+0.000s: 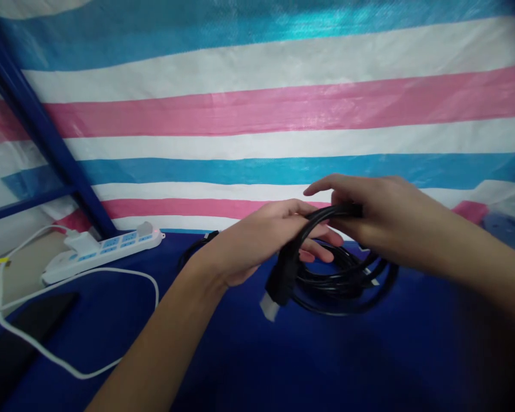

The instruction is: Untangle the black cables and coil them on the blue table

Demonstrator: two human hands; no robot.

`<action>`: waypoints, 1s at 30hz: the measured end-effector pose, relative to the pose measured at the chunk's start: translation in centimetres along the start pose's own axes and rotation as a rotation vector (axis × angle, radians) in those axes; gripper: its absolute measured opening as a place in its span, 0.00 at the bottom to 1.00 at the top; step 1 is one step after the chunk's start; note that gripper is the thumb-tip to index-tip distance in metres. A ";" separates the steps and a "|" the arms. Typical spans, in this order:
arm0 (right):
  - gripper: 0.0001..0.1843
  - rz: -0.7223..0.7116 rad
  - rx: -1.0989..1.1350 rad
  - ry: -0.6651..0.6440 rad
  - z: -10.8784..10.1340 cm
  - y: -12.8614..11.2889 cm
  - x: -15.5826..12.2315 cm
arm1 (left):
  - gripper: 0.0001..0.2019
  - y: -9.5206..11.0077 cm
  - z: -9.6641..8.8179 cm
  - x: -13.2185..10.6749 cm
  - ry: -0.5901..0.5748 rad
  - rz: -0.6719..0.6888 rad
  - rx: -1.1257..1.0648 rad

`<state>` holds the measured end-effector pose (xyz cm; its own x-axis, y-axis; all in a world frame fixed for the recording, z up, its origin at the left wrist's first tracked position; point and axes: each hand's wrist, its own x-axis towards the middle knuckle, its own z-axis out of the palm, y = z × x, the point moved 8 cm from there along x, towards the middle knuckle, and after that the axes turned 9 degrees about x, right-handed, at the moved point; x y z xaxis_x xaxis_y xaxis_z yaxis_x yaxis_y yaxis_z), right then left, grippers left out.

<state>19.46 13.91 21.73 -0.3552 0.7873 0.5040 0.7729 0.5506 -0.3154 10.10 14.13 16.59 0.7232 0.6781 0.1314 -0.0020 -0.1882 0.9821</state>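
Observation:
A coiled black cable (343,283) hangs above the blue table (283,366), its plug end (278,283) with a metal tip dangling toward me. My left hand (257,240) reaches into the coil, fingers wrapped round the strands from the left. My right hand (377,220) comes in from the right and pinches the top of the bundle between thumb and fingers. Both hands are closed on the cable and touch each other at the coil's top.
A white power strip (103,252) with a plugged adapter lies at the left, its white cord (68,320) looping over the table. A dark flat object (21,337) sits near the left edge. A striped pink, white and blue tarp (257,114) hangs behind.

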 end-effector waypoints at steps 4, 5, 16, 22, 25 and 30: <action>0.20 0.028 -0.164 0.040 0.0 -0.3 0.2 | 0.16 0.3 0.2 0.0 -0.025 0.045 -0.084; 0.18 0.020 -0.197 0.018 0.4 -0.5 0.3 | 0.16 0.3 0.0 0.0 0.020 0.059 -0.015; 0.20 -0.009 -0.068 -0.214 1.8 -0.8 -0.1 | 0.23 2.3 -7.8 -2.2 0.472 0.563 -0.658; 0.19 -0.078 -0.123 -0.216 2.8 -1.6 0.3 | 0.21 1.8 -6.3 -1.4 0.389 0.594 -0.782; 0.19 -0.071 -0.144 -0.220 3.1 -1.5 0.3 | 0.21 1.5 -6.1 -1.1 0.373 0.591 -0.803; 0.19 -0.072 -0.125 -0.215 3.0 -1.6 0.3 | 0.19 1.5 -6.5 -1.2 0.382 0.615 -0.842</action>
<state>16.55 14.09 20.02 -0.5048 0.7958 0.3345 0.7960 0.5791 -0.1764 4.72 17.67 18.79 0.1772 0.8367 0.5183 -0.8609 -0.1234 0.4936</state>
